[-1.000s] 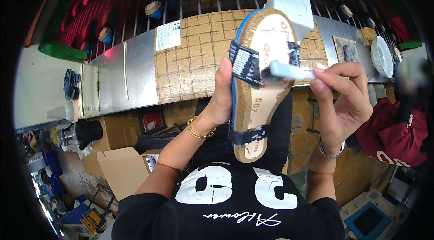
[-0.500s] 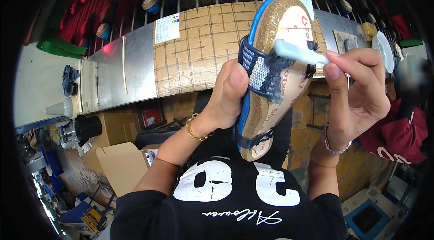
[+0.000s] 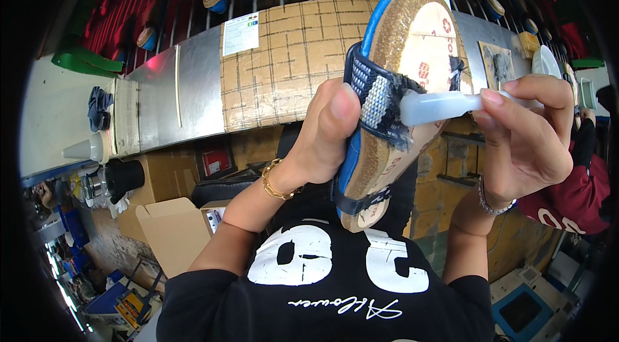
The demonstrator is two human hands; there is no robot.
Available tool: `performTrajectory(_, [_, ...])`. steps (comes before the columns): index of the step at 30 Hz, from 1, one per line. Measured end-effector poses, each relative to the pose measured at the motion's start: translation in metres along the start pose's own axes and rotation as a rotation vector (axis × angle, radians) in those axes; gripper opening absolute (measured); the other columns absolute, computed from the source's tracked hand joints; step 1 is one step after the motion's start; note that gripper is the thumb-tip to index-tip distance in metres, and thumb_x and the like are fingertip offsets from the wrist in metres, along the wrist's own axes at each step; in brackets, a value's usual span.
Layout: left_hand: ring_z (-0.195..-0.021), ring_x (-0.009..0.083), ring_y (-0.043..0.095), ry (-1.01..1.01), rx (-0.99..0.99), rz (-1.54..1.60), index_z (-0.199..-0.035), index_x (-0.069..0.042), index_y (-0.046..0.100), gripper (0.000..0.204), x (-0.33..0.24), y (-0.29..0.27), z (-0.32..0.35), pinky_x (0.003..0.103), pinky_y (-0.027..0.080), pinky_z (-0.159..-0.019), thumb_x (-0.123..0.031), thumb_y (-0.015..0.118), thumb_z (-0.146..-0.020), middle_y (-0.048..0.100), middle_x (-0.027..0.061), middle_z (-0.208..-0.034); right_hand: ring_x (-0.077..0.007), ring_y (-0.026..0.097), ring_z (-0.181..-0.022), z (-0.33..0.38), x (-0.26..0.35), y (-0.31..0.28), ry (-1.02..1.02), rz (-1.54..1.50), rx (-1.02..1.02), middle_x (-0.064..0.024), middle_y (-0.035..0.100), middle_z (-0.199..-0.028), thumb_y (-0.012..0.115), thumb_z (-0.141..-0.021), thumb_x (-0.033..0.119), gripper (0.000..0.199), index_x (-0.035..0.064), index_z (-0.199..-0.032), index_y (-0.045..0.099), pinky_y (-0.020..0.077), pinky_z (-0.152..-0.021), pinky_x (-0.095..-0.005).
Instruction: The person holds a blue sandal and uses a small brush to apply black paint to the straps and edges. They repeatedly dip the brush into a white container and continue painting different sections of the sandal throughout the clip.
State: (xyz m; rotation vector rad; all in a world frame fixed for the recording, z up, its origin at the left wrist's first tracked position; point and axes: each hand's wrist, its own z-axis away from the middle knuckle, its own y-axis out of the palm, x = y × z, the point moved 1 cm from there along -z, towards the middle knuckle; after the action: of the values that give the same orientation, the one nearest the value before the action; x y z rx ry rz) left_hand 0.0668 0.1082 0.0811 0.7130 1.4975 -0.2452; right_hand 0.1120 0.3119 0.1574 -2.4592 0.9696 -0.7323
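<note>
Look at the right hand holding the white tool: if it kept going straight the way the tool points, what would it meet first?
The right hand points its white tool leftward at the sandal. Its tip seems already tucked under the dark strap, so the strap and footbed come first, then probably the left hand behind, though depth is unclear.

Lighting is even and bright at centre, daylight-like, with soft shadows only. Mild glare shows on the metal panel (image 3: 164, 100) at far left. Strong fisheye bending curves straight edges; a black vignette rings the frame. Rim areas are soft; centre is sharp.
</note>
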Motion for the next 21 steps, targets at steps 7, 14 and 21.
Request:
performTrajectory(7, [-0.098,0.0188,0.07,0.029,-0.001,0.069,-0.12,0.008,0.064,0.111,0.0,-0.001,0.0,0.032,0.056,-0.087,-0.092,0.032,-0.084,0.073,0.0163,-0.107,-0.021,0.055,-0.085,-0.007,-0.003,-0.003,-0.063,-0.034,0.103,-0.0134,0.062,-0.097,0.084,-0.064,0.002,0.03,0.0036,-0.094,0.078,0.0405,-0.073,-0.0302])
performTrajectory(14, [-0.099,0.0201,0.071,-0.01,-0.019,0.249,-0.128,0.007,0.059,0.109,0.004,0.005,-0.001,0.034,0.056,-0.09,-0.09,0.033,-0.086,0.072,0.0169,-0.113,-0.0194,0.053,-0.085,-0.01,-0.019,-0.003,0.017,-0.348,0.185,-0.0116,0.06,-0.095,0.081,-0.072,0.005,0.024,0.0022,-0.096,0.078,0.0391,-0.073,-0.0299])
performTrajectory(21, [-0.112,0.0223,0.067,0.022,-0.182,0.19,-0.14,0.003,0.05,0.105,-0.01,0.005,-0.006,0.037,0.055,-0.098,-0.084,0.013,-0.093,0.066,0.0164,-0.125,-0.0132,0.055,-0.077,0.014,-0.009,0.034,0.274,-0.267,-0.085,-0.0033,0.062,-0.082,0.082,-0.073,-0.001,0.021,0.0046,-0.094,0.082,0.0391,-0.068,-0.0241])
